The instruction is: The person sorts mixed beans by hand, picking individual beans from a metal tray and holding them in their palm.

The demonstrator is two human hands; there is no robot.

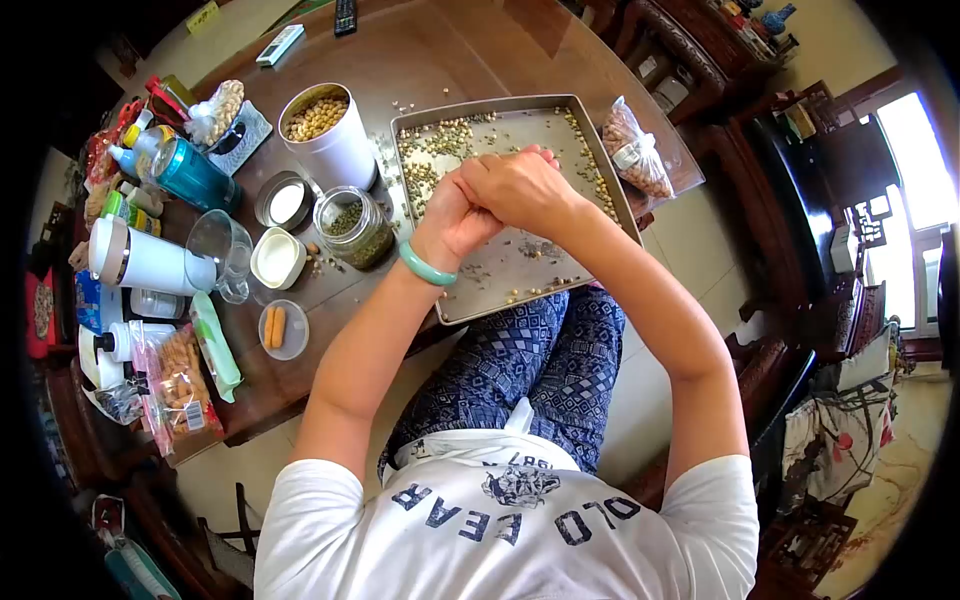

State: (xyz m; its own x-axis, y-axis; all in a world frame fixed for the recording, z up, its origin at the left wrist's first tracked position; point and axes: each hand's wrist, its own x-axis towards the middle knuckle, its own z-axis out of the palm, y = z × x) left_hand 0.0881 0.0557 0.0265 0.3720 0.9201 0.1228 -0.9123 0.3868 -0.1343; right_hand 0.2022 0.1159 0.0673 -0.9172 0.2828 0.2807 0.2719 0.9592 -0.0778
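Note:
Over a shallow metal tray [412,128], my left hand [455,215] and my right hand [515,190] are pressed together. The fingers of both are closed, the right lying over the left, and whatever is between them is hidden. A green bangle [427,264] circles my left wrist. Small green and yellowish beans [440,140] lie scattered in the tray, densest at its far left, with more along the right side and near edge. Left of the tray stand a glass jar [355,228] of green beans and a white canister [335,140] filled with yellow beans.
A bag of peanuts [637,150] lies right of the tray. To the left are a jar lid [287,200], a white oval container [277,258], a clear cup [218,245], a white tumbler [150,260], a snack bag [180,385] and a round dish [285,330].

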